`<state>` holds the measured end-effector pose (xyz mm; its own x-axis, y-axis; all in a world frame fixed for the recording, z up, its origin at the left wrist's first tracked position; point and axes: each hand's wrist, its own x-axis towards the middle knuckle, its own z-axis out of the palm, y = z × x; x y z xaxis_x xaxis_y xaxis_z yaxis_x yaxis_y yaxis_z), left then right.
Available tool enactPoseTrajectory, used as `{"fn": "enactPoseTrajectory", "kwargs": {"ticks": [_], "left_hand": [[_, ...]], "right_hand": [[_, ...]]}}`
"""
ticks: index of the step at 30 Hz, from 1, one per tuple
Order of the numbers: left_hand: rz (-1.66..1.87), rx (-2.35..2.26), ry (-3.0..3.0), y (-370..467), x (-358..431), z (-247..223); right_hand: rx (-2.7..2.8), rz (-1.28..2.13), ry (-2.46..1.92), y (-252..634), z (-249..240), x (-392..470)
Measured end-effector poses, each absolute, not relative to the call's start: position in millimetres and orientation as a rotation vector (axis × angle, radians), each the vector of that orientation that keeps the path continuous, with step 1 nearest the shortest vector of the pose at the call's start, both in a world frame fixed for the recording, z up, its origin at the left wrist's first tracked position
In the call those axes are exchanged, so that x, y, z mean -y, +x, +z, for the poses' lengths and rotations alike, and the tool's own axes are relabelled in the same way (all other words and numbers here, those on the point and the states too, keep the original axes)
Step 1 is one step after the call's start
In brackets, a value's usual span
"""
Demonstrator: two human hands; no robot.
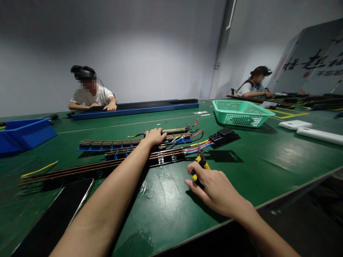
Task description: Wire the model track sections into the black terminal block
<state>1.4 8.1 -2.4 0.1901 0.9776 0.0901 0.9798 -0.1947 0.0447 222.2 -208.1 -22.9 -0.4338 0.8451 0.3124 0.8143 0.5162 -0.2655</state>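
My left hand [155, 137] reaches over several long dark strips with copper-coloured rails, its fingers curled over a strip [120, 142] in the rear part of the group; the fingertips are partly hidden. In my right hand [218, 189] are cutting pliers [200, 160] with yellow and black handles, jaws pointing up and away from me. The jaws are close to yellow, red and blue wires [199, 147], but I cannot tell if they touch. Those wires join the nearest strip [93, 168] to a black box [223, 137]. Short red and yellow leads stick out of the other strips.
A green basket [242, 119] stands behind the black box, and a blue bin [26, 134] is at the left. White devices [318, 135] lie at right. A dark phone-like slab [56, 214] lies near my left arm. Two people sit across, one touching a blue channel [139, 111].
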Motion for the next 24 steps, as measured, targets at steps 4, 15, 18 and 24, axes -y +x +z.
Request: {"fn": "enactPoseTrajectory", "kwargs": {"ticks": [4,15,18,24], "left_hand": [[-0.168,1.972,-2.413,1,-9,-3],[-0.15,1.972,-2.416,1,-9,-3],[-0.147,1.975,-2.408,1,-10,-3],[-0.149,1.974,-2.408,0,-10,-3]], "right_hand": [[2.19,0.167,-1.479,210,-25,210],[1.232,1.026,-1.049,227,-33,209],[0.994,1.137,-0.959,227,-30,211],[1.243,0.941,-1.112,224,-34,216]]}}
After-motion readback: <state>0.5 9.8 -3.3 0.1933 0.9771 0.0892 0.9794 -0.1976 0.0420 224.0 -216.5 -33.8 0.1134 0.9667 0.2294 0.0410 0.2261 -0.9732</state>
